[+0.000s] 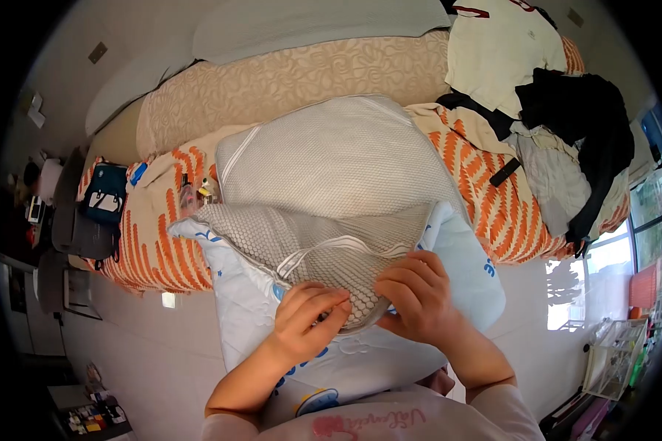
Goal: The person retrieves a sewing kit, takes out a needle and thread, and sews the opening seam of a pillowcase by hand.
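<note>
A grey mesh cover (324,158) with white edge bands spreads over the sofa seat, its near part folded over toward me. My left hand (309,320) pinches the near edge of this cover, fingers closed. A short way to the right, my right hand (419,298) grips the same edge with curled fingers. A white band crosses the folded part just beyond both hands. Beneath the mesh lies a light blue quilted pad (471,287) with blue lettering, hanging down over my lap. Whatever is inside the cover's fold is hidden.
An orange-and-cream patterned throw (162,257) covers the sofa seat. On the right lie a white shirt (496,55), dark clothes (577,117) and a black remote (504,173). A dark teal bag (106,192) sits at the left. A white rack (614,356) stands at the lower right.
</note>
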The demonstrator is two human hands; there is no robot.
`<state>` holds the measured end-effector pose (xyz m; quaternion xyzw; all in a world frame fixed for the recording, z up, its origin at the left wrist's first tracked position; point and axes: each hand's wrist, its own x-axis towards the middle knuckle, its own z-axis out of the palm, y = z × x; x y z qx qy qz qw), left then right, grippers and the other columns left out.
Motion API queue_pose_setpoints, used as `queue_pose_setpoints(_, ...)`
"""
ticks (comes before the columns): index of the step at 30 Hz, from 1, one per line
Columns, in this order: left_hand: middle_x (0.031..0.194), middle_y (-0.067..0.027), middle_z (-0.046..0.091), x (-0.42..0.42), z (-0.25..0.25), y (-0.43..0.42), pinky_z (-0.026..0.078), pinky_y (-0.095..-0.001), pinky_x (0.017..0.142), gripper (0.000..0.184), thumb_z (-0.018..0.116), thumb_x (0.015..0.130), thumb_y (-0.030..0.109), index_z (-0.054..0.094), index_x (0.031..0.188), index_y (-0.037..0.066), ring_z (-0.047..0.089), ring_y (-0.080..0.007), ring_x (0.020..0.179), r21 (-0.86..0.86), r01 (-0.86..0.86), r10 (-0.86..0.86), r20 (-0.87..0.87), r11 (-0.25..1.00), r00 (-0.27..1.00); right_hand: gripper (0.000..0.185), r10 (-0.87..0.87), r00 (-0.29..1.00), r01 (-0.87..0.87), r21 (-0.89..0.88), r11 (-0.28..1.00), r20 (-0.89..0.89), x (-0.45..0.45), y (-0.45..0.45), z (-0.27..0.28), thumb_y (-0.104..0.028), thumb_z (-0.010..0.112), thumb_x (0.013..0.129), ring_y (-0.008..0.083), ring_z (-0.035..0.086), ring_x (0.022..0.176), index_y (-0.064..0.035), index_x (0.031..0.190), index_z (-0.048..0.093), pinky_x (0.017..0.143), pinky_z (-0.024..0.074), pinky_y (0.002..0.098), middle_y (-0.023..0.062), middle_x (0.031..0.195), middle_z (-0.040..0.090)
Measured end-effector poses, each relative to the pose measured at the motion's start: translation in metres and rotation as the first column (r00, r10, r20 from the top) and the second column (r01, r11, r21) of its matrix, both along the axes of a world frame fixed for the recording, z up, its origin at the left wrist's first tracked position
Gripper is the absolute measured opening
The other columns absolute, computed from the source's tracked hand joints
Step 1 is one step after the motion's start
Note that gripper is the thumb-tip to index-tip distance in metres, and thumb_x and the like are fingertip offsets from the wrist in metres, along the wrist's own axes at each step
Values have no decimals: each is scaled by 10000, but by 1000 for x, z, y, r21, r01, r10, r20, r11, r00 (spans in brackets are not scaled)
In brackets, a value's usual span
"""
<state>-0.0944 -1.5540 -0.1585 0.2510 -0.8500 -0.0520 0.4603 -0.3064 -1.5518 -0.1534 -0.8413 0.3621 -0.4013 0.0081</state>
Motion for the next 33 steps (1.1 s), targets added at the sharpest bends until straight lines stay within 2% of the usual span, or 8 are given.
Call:
queue_pose_setpoints(5, 918, -136, 650, 3, -5, 4, 534, -374, 661, 145, 687, 692, -38, 609, 803, 13, 632, -258, 752, -84, 11, -9, 30, 996, 1000, 341, 105, 992, -118, 204, 972, 76, -1, 5, 10, -305, 742, 719, 233, 587, 802, -67, 922, 605, 746, 439, 367, 50, 847, 619)
queue_pose_setpoints(13, 945, -93, 663, 3, -15, 13, 520, -318, 670, 157, 709, 689, 30, 623, 809, 85, 621, -210, 793, -101, 45, -38, 64, 994, 997, 73, 284, 898, -437, 615, 657, 335, 0, -20, 14, -137, 681, 776, 198, 551, 684, -75, 777, 641, 645, 427, 326, 38, 727, 592)
queue_pose_setpoints(14, 933, -94, 661, 5, -14, 14, 512, -301, 671, 160, 706, 706, 34, 620, 834, 77, 616, -196, 790, 69, 68, -72, 51, 995, 996, 66, 314, 881, -472, 624, 622, 353, 2, -23, 9, -124, 667, 785, 187, 555, 682, -70, 767, 633, 633, 427, 321, 35, 728, 597)
queue_pose_setpoints(16, 909, -97, 659, 12, -12, 17, 497, -268, 675, 169, 701, 741, 42, 614, 885, 60, 608, -168, 786, 395, 114, -127, 7, 912, 992, 82, 29, 842, -501, 760, 415, 539, 4, -28, -2, -144, 623, 826, 178, 562, 679, -65, 824, 603, 613, 431, 322, 41, 767, 621)
queue_pose_setpoints(20, 898, -45, 629, 17, -11, 19, 453, -205, 698, 189, 649, 847, 61, 572, 1015, 24, 559, -80, 798, 934, 201, 43, -223, 294, 974, 148, -659, 538, -622, 775, 111, 526, -2, -60, 4, -185, 514, 907, 187, 587, 693, -54, 976, 523, 594, 449, 299, 87, 859, 653)
queue_pose_setpoints(22, 900, -13, 609, 17, -22, 13, 436, -187, 712, 196, 622, 886, 69, 551, 1061, 17, 534, -45, 811, 918, 389, 149, -397, 81, 906, 156, -766, 307, -717, 666, 205, 565, -12, -75, -16, -180, 457, 935, 224, 612, 717, -45, 1008, 486, 595, 474, 299, 127, 892, 652)
queue_pose_setpoints(26, 955, -8, 609, 20, -23, 9, 446, -198, 766, 218, 620, 876, 42, 544, 1080, 21, 552, -60, 870, 892, 447, 181, -431, -58, 884, 185, -825, -85, -718, 540, 440, 558, -44, -101, -48, -167, 393, 968, 275, 656, 786, -7, 981, 483, 620, 532, 322, 171, 920, 647)
queue_pose_setpoints(33, 973, -10, 618, 19, -22, 9, 448, -193, 742, 221, 623, 879, 53, 542, 1083, 24, 554, -52, 852, 881, 467, 179, -450, -70, 875, 264, -663, -149, -471, 537, 700, 733, -142, -136, -58, -178, 358, 988, 308, 663, 857, 37, 930, 500, 763, 577, 410, 135, 848, 628)
